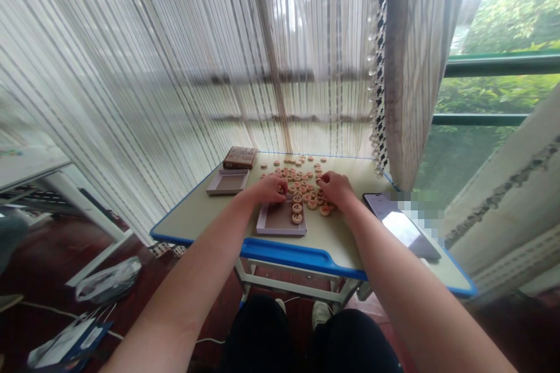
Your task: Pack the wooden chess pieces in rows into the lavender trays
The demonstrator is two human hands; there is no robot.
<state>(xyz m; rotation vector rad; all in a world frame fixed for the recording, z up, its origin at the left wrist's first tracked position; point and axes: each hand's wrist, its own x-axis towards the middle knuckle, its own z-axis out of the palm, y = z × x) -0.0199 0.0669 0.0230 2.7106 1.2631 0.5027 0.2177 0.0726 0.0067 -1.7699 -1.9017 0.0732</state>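
Round wooden Chinese chess pieces (297, 178) with carved characters lie loosely scattered over the middle of the small table. My left hand (269, 187) is over the back edge of a shallow open box (277, 222), its fingers closed around a chess piece (280, 189). Inside that box, several pieces stand in a column along the right wall, one of them a piece (297, 218) with a dark character. My right hand (338, 187) pinches a chess piece (319, 181) at the right side of the scattered pieces; its fingertips partly cover it.
A second shallow box (227, 182) sits at the left, with a brown printed box (240, 157) behind it. On the right lies a large phone or tablet (400, 227). The blue-edged table (341, 250) stands against string curtains (245, 70) by a window.
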